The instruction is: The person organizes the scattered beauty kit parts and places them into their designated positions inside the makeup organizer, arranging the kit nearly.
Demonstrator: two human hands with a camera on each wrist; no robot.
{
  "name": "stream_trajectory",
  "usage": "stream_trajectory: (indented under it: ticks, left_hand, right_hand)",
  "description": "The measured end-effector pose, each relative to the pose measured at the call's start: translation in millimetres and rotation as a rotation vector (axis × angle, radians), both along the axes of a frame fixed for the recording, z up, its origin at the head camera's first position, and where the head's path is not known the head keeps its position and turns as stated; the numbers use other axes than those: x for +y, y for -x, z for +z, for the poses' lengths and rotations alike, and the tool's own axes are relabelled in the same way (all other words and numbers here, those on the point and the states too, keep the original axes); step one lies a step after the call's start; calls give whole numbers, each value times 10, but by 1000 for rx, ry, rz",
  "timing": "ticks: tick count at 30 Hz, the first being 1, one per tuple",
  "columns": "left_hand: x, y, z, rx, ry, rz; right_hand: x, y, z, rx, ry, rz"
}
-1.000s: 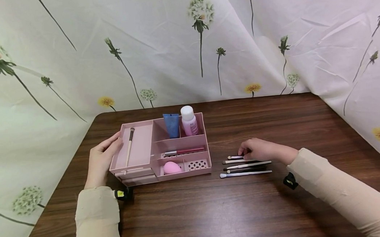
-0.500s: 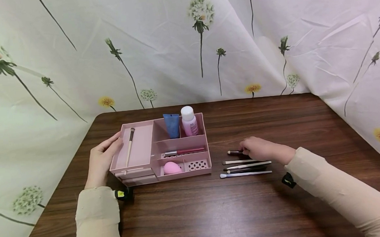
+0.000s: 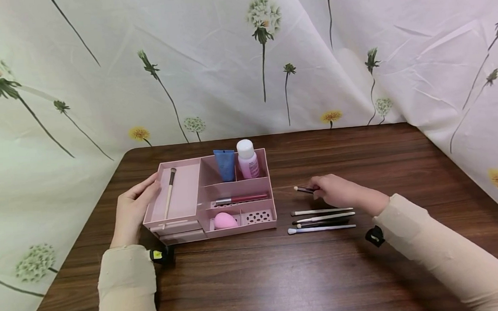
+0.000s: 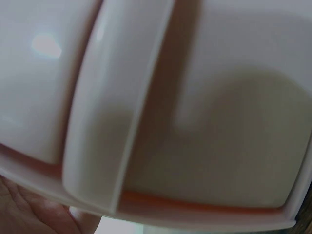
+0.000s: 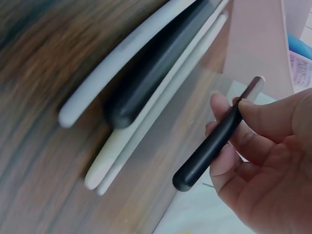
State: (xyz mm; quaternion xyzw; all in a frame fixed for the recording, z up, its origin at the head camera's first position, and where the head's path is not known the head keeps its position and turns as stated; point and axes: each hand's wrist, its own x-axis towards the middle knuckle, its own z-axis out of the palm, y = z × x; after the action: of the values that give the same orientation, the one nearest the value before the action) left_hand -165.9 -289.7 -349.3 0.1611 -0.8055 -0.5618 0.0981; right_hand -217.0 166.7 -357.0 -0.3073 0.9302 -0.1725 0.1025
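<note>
Between thumb and fingers my right hand [image 3: 336, 191] pinches a short makeup brush with a dark handle [image 5: 207, 153]; in the head view its pale tip points left. The brush is held above the table, just beyond a row of several other makeup brushes [image 3: 323, 218]. My left hand [image 3: 133, 210] rests against the left side of a pink cosmetics organizer [image 3: 235, 185], fingers along its edge. One light-handled makeup brush [image 3: 169, 193] lies in the organizer's left top tray. The left wrist view looks closely at the organizer's drawer fronts [image 4: 229, 146], with part of the hand at lower left.
Inside the organizer stand a blue tube [image 3: 226, 165] and a white-capped pink bottle [image 3: 248, 160]. A red and silver stick [image 3: 240, 199] and a pink makeup sponge [image 3: 225, 220] lie in front compartments. A floral cloth [image 3: 226, 61] hangs behind the wooden table [image 3: 256, 278].
My right hand has lifted the dark-handled makeup brush from the row and moved it slightly up and away from the others. The left hand and organizer have stayed in place.
</note>
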Motion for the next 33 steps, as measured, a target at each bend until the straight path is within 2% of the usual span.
stream_trajectory:
  ticks: [14, 22, 33]
  left_hand:
    - [-3, -11, -10, -8, 4, -10]
    - [-9, -6, -24, 3, -5, -9]
    - [-1, -6, 0, 9, -22, -5]
  right_hand:
    - [-139, -141, 64, 62, 280, -48]
    - [-290, -275, 174, 8, 470, -109]
    - [-503, -402, 253, 8, 682, -190]
